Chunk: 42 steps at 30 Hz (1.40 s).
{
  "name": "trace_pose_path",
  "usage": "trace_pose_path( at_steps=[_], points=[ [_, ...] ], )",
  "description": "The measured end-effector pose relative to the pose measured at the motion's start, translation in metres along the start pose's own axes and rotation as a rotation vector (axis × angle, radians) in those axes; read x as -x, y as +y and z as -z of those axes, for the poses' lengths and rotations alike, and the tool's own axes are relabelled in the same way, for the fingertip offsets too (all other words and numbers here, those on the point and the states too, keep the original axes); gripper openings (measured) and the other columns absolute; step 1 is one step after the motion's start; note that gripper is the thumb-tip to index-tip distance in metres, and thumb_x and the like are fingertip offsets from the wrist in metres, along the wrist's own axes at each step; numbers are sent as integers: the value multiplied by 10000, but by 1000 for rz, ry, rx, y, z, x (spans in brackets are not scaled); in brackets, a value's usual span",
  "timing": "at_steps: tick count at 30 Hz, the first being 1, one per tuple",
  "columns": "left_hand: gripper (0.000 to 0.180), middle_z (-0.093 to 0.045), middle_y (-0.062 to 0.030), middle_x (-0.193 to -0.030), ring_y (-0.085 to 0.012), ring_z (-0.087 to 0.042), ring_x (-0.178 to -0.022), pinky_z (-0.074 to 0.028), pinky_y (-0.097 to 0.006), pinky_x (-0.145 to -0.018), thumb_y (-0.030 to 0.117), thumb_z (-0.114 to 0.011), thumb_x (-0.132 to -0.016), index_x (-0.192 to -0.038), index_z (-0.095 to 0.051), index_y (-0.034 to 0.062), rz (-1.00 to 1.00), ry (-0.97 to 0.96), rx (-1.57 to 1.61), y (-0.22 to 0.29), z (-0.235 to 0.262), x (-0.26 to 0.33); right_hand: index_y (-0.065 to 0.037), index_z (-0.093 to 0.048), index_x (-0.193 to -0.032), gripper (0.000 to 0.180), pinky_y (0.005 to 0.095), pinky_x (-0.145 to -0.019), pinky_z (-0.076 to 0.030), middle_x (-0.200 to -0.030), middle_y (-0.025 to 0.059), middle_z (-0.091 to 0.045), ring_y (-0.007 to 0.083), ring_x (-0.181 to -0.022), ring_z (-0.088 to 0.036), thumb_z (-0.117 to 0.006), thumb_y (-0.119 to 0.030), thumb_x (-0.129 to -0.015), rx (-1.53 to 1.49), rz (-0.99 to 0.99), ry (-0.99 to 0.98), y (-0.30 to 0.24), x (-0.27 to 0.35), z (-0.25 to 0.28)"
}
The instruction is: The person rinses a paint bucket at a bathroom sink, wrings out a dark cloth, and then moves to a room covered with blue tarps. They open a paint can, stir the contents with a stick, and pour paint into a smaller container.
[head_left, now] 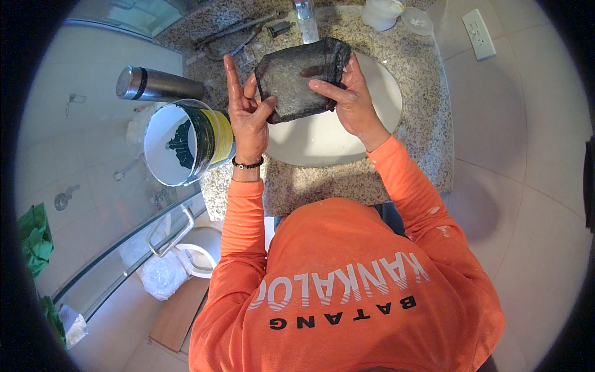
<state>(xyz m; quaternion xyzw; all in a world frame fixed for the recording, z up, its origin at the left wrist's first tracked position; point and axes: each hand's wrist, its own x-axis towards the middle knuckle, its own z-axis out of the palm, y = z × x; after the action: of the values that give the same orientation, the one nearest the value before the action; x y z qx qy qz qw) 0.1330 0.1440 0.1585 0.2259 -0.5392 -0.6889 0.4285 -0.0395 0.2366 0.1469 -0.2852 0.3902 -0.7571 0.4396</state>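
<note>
Speckled granite vanity counter (pixel 427 127) beneath the fingers (pixel 331 91), with an oval white sink basin (pixel 310 146) directly under them and a chrome faucet (pixel 305 22) just beyond. Holds a thin see-through black sheet (pixel 291 84) up between both hands, above the basin. Clamps its right end in the right hand (pixel 357 108), thumb across the near face, other fingers partly hidden behind. Presses the thumb of the left hand (pixel 249 121) onto its lower left corner, one finger stretched out apart from it; cannot tell the exact placing of the fingers behind. Just left of the left fingers, a paint-streaked bucket (pixel 222 137) and a steel flask (pixel 164 85). Past the right fingers, farther back, a white tub (pixel 379 15) beside a round translucent lid (pixel 417 22); well right of them, a wall outlet (pixel 478 35).
</note>
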Motion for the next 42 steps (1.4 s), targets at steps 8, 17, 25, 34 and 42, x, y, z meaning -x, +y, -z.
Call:
trace_pose_path(
  at_steps=[8,17,25,34,42],
  points=[
    [1033,-543,-91,-1473,-95,-594,-1122,-509,-214,-807,-186,-550,-841,-1671,-60,187,-20,8,-12,2,1,1,-73,-637,-1238,243,289,-944,-493,-1143,-13,-680,85,-1043,-602,-670,-116,-1001,-72,-89,138,16,2,22],
    [448,-492,90,-865,-32,-446,-778,-385,-171,-745,44,-719,-944,-1382,-627,45,313,189,-207,-67,28,-1,-57,-621,-1234,233,290,-927,-517,-1138,8,-672,119,-1059,-636,-650,-127,-1013,-73,-372,242,54,9,60],
    [410,-645,6,-1035,-114,-581,-925,-456,-250,-857,92,-729,-923,-1326,-668,46,470,125,-361,-147,34,-57,-56,-611,-1185,240,343,-834,-571,-1093,54,-690,179,-944,-689,-682,-149,-975,-158,-386,394,95,-34,83],
    [381,-680,-70,-1230,-175,-625,-1111,-472,-298,-986,36,-695,-923,-1299,-640,5,402,-1,-449,-114,-39,-79,-139,-658,-1188,280,352,-855,-573,-1122,23,-716,181,-977,-706,-598,-364,-1033,-146,-501,500,97,-34,100],
    [347,-680,-82,-1240,-151,-621,-1138,-485,-278,-986,13,-644,-967,-1313,-655,32,275,-78,-188,-89,-73,-25,-131,-666,-1156,460,478,-867,-582,-1082,83,-721,256,-960,-703,-425,-510,-1057,-947,-500,293,147,-8,97]
  ],
)
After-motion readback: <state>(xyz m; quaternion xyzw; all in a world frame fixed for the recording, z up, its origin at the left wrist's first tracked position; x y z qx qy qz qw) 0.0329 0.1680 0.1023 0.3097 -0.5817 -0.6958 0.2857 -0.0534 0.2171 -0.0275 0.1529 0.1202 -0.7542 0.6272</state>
